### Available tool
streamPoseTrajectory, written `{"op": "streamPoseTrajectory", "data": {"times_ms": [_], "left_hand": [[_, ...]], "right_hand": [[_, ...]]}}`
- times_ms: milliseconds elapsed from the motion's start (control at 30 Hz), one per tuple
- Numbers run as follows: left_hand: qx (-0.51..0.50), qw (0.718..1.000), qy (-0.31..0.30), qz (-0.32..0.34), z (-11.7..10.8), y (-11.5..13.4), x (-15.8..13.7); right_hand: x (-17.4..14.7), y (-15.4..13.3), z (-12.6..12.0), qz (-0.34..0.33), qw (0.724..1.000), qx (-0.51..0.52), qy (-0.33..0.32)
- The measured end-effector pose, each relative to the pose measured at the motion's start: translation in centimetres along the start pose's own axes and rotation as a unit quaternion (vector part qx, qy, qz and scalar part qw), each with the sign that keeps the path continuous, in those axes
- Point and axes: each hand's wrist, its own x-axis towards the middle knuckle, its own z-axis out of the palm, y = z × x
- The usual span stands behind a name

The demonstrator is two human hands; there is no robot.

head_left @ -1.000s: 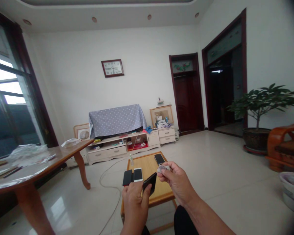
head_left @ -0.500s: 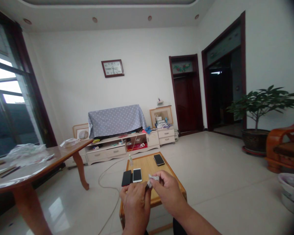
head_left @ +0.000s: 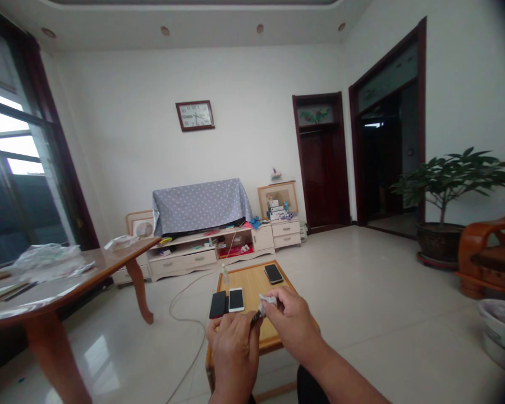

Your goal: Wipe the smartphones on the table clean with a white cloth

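Note:
Over the near part of a small wooden table [head_left: 252, 275], my left hand [head_left: 234, 345] is closed around a thin black object [head_left: 256, 317]; most of it is hidden in the fist, so its kind does not show. My right hand [head_left: 292, 317] pinches a crumpled white tissue [head_left: 268, 302] at the far end of that black object. Beyond my left hand lie a black phone [head_left: 217, 304] and a white phone [head_left: 236, 299], side by side. Another dark phone [head_left: 273, 274] rests near the far right corner. A small clear bottle [head_left: 225, 274] stands at the far left edge.
At the left is a larger table [head_left: 105, 264] with plastic bags [head_left: 46, 258] on it. A cable [head_left: 180, 294] runs over the floor. A low TV cabinet [head_left: 185, 262] lines the far wall. On the right are a potted plant [head_left: 441, 224], a wooden chair [head_left: 483, 252] and a white bucket [head_left: 500, 331].
My right hand has moved slightly right with the tissue, away from my left hand. More of the black object shows between the hands. The camera view has shifted a little.

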Motion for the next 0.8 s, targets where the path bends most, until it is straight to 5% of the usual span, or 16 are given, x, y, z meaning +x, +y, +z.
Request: {"op": "streamPoseTrajectory", "data": {"times_ms": [800], "left_hand": [[-0.030,0.999,0.025,-0.004,0.4,-0.2,0.0]], "right_hand": [[0.7,0.1,-0.3,0.010,1.000,-0.014,0.024]]}}
